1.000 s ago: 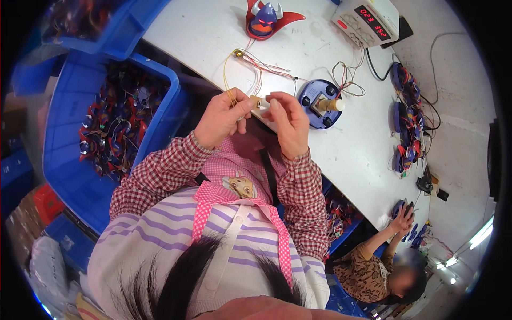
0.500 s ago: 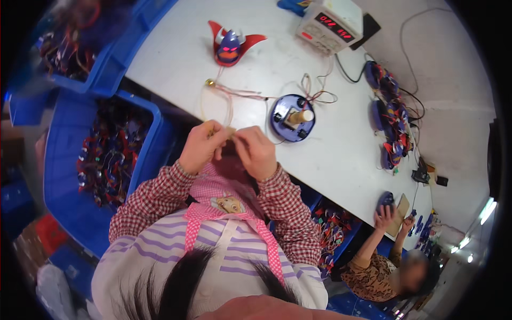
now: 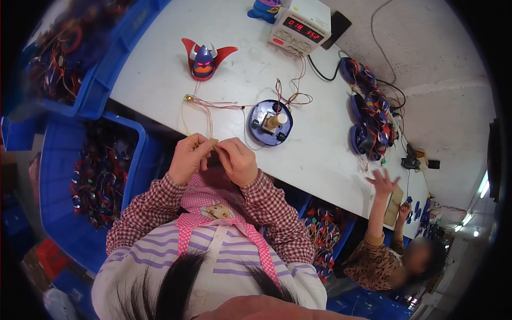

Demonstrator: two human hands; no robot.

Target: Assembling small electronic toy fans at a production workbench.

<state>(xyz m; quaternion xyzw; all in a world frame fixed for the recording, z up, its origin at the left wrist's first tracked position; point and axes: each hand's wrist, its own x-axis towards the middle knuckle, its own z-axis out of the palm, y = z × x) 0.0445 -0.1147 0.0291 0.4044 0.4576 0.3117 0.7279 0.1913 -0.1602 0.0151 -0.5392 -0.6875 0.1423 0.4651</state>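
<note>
Over the table's near edge, my left hand and my right hand are close together, fingertips pinched. A small tan strip shows between them; what it is made of I cannot tell. Thin wires run from my fingers up to a small brass-coloured round part. Beyond it stands a purple toy head with red wing-like sides and glowing red eyes, wired to that part. To the right lies a round purple base, with a pale cylinder standing upright on it and wires attached.
A power supply with a red display stands at the back of the white table. Several wired purple parts line the right side. Blue bins of wired parts stand at left. A co-worker sits at right.
The whole view has shifted, so the table things appear further left. My hands keep their pinch near the strip. The co-worker's hand has come off a dark purple part and is raised, fingers spread.
</note>
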